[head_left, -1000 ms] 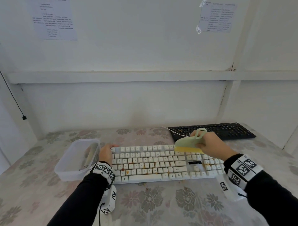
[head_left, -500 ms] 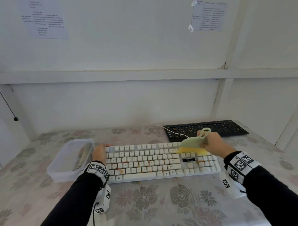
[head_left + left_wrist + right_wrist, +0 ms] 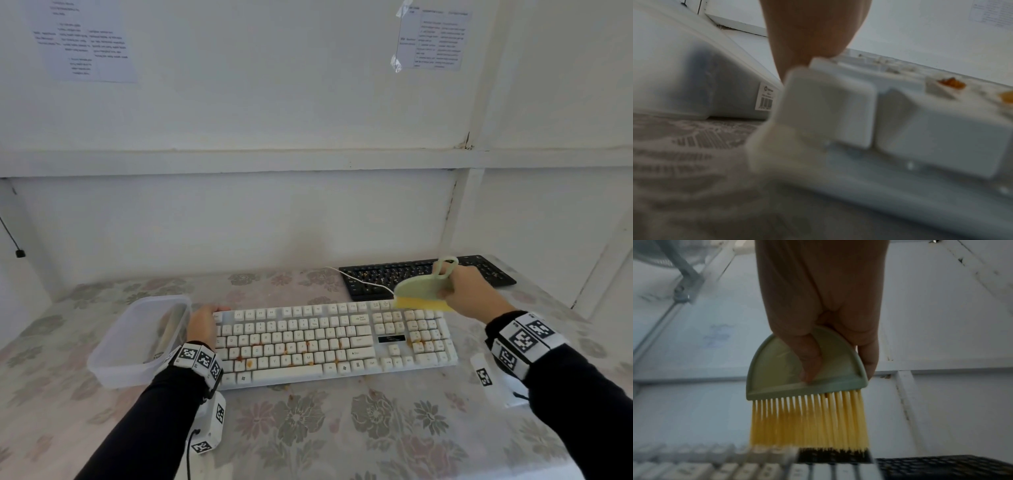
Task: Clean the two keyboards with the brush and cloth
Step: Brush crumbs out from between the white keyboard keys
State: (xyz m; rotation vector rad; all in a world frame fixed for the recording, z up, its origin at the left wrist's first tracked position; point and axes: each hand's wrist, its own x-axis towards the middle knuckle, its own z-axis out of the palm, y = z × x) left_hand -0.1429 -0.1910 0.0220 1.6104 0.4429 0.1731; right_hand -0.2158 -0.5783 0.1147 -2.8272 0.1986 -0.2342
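Inside tub [image 3: 113,356], something indistinct.

— What covers the table [image 3: 342,428]?
— A floral cloth, with crumbs near the front.
— And lying on it?
— A stained white keyboard [image 3: 329,342] at centre, a black keyboard [image 3: 387,277] far right, a clear plastic tub [image 3: 137,342] left.

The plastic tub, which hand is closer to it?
Left. The left hand rests on the white keyboard's end right beside the plastic tub. The right hand holds the brush over the keyboard's far end.
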